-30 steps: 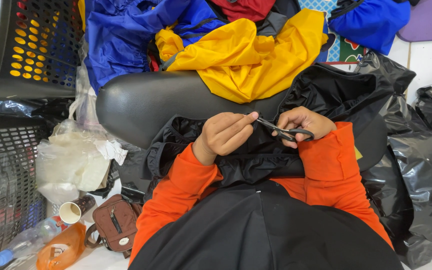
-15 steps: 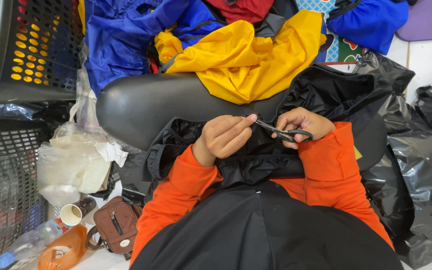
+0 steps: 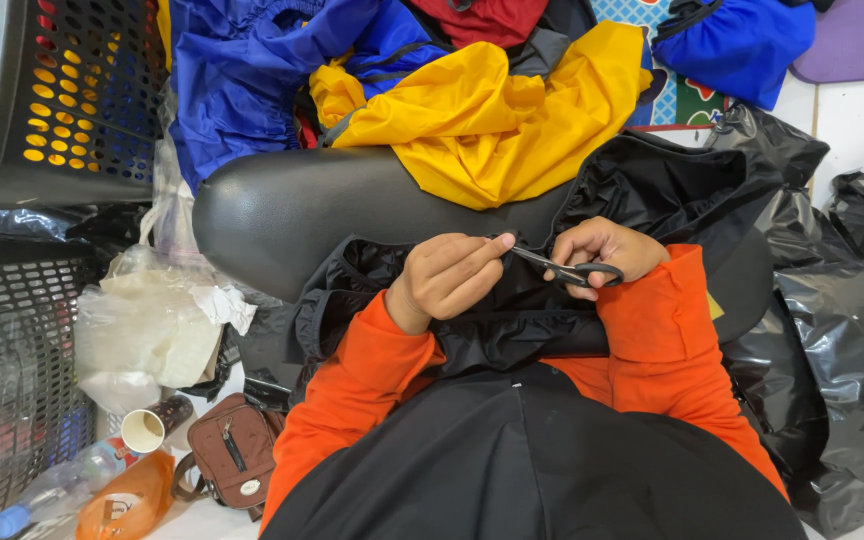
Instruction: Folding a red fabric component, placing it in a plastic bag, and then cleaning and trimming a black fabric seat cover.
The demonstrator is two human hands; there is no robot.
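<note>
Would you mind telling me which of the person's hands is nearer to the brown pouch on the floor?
Left. The left hand pinches black fabric above and right of the brown pouch; the right hand, holding scissors, is farther right.

Orange long sleeves (image 3: 352,400) (bright, loose-fitting), black garment (image 3: 532,470) over the lap.
</note>
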